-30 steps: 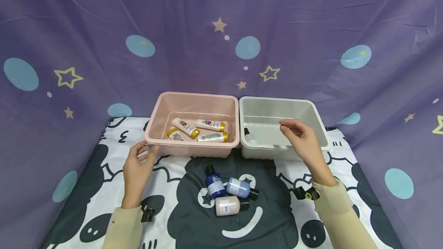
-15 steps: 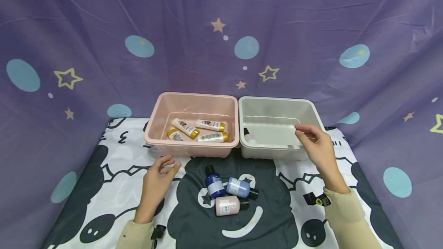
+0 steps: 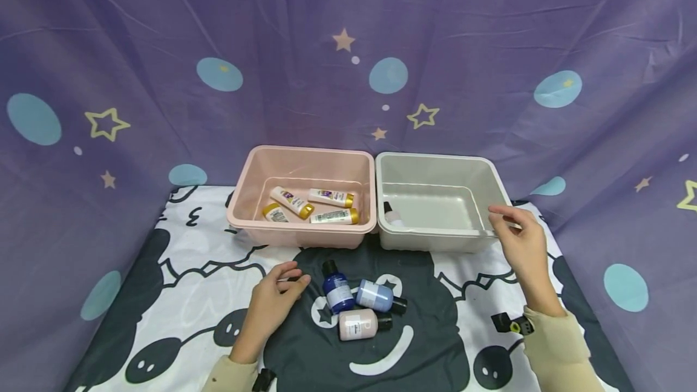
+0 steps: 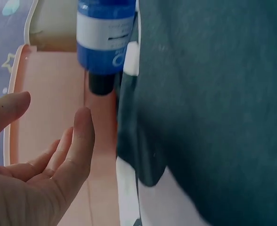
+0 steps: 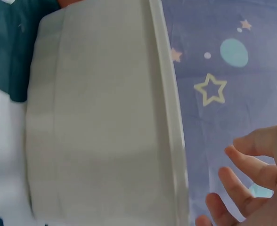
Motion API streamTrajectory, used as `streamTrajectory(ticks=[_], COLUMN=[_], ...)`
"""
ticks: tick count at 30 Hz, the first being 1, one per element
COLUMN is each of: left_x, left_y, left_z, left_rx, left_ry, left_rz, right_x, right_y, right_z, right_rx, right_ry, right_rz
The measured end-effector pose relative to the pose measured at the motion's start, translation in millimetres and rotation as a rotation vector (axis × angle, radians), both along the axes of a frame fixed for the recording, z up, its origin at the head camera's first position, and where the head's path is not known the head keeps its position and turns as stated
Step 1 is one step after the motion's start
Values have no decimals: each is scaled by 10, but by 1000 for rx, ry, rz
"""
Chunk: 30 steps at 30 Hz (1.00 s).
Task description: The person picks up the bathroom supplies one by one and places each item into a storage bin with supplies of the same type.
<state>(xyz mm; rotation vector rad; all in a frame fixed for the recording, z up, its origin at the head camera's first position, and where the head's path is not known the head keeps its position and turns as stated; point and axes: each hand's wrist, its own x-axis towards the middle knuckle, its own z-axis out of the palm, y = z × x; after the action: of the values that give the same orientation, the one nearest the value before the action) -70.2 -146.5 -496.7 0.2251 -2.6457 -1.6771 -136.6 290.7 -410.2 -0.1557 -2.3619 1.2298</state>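
head, dark-blue bottle [image 3: 339,294], beside left hand [image 3: 274,300]

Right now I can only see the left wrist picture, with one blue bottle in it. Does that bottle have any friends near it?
Observer: Yes, a light blue bottle and a pink bottle are right beside it.
Operator: Cool! I just see the outside of the pink bin. What's in it?
Observer: Four white tubes with gold caps.
Operator: And where's the right hand?
Observer: By the right end of the gray bin.
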Motion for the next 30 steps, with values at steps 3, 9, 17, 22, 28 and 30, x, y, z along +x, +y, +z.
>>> streamTrajectory(ticks=[3,9,17,22,28,30], left_x=[-1,-13,-25,-42,-72,-81], left_y=[63,166,254,308,364,385], left_z=[-25,-64,-155,-225,-239,-233], left_rx=[35,45,4,92,78,67], left_ry=[-7,-25,-48,-76,-90,-98], left_rz=[-22,-76,-107,-143,-173,-182], right_x=[-2,-11,-5,-2,-9,-20], right_y=[71,208,307,359,386,390], right_z=[-58,-185,-381,-513,-623,-650], right_rx=[4,12,-84,-224,-489,-551], right_ry=[31,55,4,2,92,121], right_rz=[-30,-119,-245,-284,-208,-179])
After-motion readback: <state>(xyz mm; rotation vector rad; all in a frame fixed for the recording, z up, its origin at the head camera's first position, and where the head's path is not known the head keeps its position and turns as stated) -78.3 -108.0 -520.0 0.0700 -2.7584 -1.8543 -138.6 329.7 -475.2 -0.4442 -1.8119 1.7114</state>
